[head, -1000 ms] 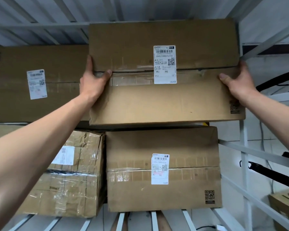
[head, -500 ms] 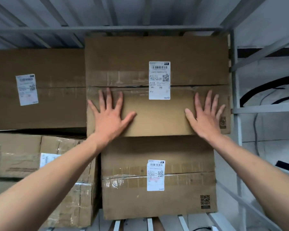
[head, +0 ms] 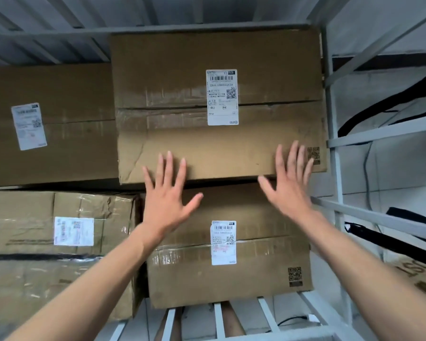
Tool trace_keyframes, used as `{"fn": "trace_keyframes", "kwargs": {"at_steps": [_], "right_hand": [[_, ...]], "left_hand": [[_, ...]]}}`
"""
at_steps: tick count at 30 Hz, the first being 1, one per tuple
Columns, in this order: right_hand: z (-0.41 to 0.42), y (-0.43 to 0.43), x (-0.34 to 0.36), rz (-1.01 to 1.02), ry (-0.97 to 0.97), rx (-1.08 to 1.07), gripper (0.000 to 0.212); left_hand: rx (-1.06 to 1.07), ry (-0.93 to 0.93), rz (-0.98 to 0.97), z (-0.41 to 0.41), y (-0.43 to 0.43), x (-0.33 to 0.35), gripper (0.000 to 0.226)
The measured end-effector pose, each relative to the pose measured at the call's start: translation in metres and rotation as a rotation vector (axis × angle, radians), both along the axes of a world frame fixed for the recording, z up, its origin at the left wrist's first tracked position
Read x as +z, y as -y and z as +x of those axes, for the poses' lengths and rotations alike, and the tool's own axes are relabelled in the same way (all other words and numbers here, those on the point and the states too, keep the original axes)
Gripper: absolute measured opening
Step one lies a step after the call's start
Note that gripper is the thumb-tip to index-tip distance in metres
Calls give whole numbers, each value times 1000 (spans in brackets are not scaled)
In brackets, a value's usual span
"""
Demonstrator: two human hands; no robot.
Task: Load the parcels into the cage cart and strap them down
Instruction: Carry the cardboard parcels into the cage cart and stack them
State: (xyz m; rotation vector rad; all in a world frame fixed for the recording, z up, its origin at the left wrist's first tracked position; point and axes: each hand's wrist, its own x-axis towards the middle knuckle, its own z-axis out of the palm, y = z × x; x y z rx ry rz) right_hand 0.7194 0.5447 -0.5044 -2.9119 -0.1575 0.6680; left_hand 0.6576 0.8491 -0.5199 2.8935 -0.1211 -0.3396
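Top parcel (head: 177, 70) sits on lower parcel (head: 256, 274) inside cage cart (head: 330, 99). Left hand (head: 166, 195) and right hand (head: 290, 185) spread flat at its lower edge, contact unclear. Stiff cardboard, likely heavy; grip side edges.

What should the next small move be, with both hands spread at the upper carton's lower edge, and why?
Probably draw both hands back and turn for another parcel. The left hand and right hand are flat, fingers spread, gripping nothing; the upper carton rests on the lower carton, close to the cage cart's right post, so it looks placed. A black strap hangs unused at right.
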Motion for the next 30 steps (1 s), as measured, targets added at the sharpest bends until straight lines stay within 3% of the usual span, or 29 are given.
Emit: {"fn": "trace_keyframes", "kwargs": {"at_steps": [2,7,11,13,21,26,30], "right_hand": [[-55,2,-12,-36,-20,32,103],[-162,7,-47,-109,-327,24,106],[-189,6,-72,-201,-538,26,118],[-186,1,-79,-230,-566,34,123],[-148,-6,-78,-210,-574,10,124],[-151,-6,-63,-201,-541,3,111],[-156,-28,-29,-153,-486,41,98]], "left_hand": [[-62,-55,6,-50,13,-10,93],[-70,-385,79,-143,35,-31,96],[-12,-624,87,-180,42,-56,122],[-36,-694,85,-184,44,-71,125],[-36,-773,107,-138,45,-70,126],[-50,-716,86,-140,34,-56,98],[-20,-697,62,-139,16,-30,91]]}}
